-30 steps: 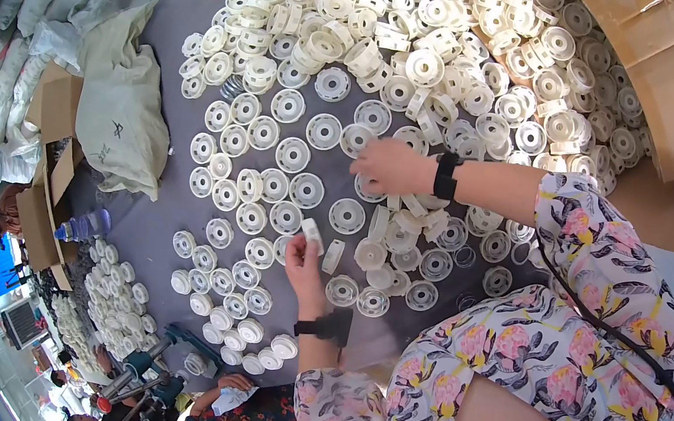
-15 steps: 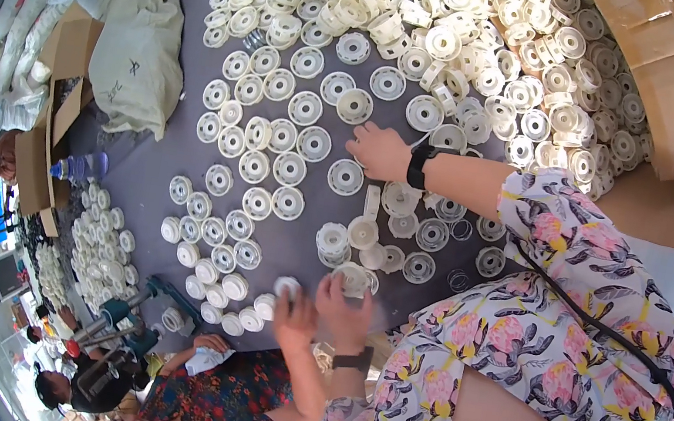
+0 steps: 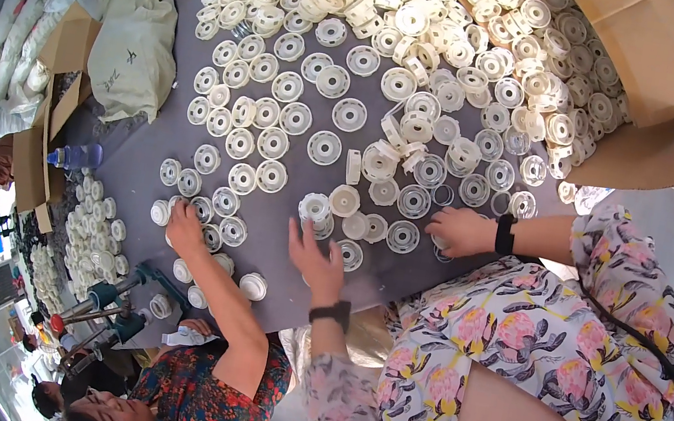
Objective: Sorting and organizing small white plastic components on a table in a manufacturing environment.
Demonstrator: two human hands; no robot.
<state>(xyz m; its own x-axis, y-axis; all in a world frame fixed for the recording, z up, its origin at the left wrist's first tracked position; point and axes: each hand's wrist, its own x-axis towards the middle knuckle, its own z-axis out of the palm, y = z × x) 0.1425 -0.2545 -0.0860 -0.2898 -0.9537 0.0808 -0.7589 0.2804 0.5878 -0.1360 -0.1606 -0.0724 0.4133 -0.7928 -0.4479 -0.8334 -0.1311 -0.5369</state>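
My left hand is held over the table with its fingers spread and nothing in it. Just beyond its fingertips lies a notched white plastic wheel, stacked on another part. My right hand is lowered to the table on the right, its fingers bent together, and their tips are partly hidden. A thin wire ring or spring shows under these fingers; another wire ring lies just beyond. Close by are a round wheel, a shallow white cap and several similar parts.
A large heap of white wheels covers the far side, beside an open cardboard box. At left, a co-worker's hand reaches among assembled wheels. A green hand press, a bottle and a pale sack stand farther left.
My right hand has come back from the far wheels to the wire rings near the table edge. My left hand has let go of a notched wheel and lifted. The co-worker's hand has moved left.
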